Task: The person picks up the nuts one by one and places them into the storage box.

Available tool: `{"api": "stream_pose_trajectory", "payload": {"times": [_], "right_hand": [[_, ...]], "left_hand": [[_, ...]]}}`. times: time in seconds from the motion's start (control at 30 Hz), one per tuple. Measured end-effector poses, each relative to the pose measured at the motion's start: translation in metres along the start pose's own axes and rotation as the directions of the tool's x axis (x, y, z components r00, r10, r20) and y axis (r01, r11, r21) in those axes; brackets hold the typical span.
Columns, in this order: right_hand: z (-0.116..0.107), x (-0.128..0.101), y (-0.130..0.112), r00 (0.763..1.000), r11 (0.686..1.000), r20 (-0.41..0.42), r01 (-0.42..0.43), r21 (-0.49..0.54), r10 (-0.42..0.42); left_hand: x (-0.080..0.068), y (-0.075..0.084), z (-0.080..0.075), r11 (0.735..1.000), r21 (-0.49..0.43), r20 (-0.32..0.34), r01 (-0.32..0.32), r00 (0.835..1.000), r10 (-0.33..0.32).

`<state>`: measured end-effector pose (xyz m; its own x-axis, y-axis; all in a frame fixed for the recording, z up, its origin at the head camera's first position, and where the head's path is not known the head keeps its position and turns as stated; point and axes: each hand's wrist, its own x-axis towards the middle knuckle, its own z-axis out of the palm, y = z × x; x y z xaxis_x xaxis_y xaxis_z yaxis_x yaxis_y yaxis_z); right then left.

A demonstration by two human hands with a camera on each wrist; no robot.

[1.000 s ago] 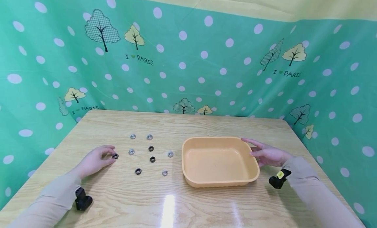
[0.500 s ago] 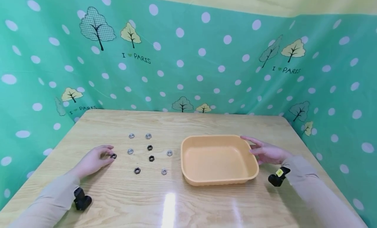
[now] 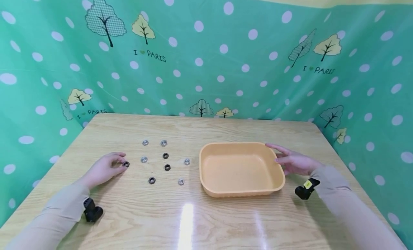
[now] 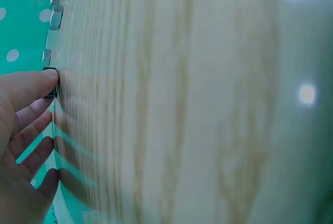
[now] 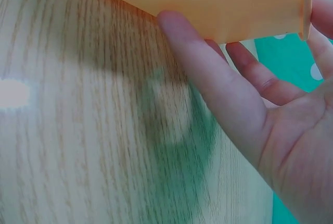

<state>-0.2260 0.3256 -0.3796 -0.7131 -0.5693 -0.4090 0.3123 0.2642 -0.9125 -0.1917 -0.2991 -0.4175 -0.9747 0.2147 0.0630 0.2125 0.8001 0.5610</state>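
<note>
At the left of the table, my left hand (image 3: 104,168) pinches a black hex nut (image 3: 126,164) between thumb and index finger, close over the wood. The left wrist view shows the thumb (image 4: 39,86) covering most of that nut, with the other fingers spread. On the right, my right hand (image 3: 298,163) touches the right wall of a peach plastic basin (image 3: 238,194). One finger reaches along its far right corner, and in the right wrist view a fingertip (image 5: 174,23) meets the lower wall. The basin holds nothing.
Between the left hand and the basin lie three more black nuts (image 3: 167,167) and several silver nuts (image 3: 143,159), spread apart. The wooden table (image 3: 142,214) ends at a green dotted curtain (image 3: 180,78). A black wrist camera (image 3: 92,210) hangs under the left sleeve.
The head view has tilted slightly, so everything sits higher in it. Both hands, the nuts and the basin keep their places on the table.
</note>
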Motion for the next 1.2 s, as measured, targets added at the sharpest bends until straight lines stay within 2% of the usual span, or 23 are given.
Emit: {"api": "stream_pose_trajectory", "payload": {"times": [0.27,0.47,0.73,1.2], "right_hand": [[-0.001,-0.001,0.0,1.0,1.0,-0.014,0.001,-0.006,-0.001],[0.0,0.0,0.007,1.0,1.0,-0.005,0.006,-0.018,-0.006],[-0.001,0.0,0.011,1.0,0.999,0.009,0.019,-0.031,-0.019],[-0.001,-0.001,0.007,1.0,0.999,0.01,0.028,-0.034,-0.028]], "left_hand": [[0.002,0.003,-0.001,1.0,0.007,0.001,-0.009,1.0,0.009],[-0.003,0.001,0.001,1.0,0.027,0.002,0.003,1.0,-0.003],[-0.005,-0.001,0.001,0.999,0.031,-0.037,0.017,0.999,-0.015],[-0.003,0.011,-0.007,0.998,-0.009,-0.116,0.061,0.991,-0.062]]}}
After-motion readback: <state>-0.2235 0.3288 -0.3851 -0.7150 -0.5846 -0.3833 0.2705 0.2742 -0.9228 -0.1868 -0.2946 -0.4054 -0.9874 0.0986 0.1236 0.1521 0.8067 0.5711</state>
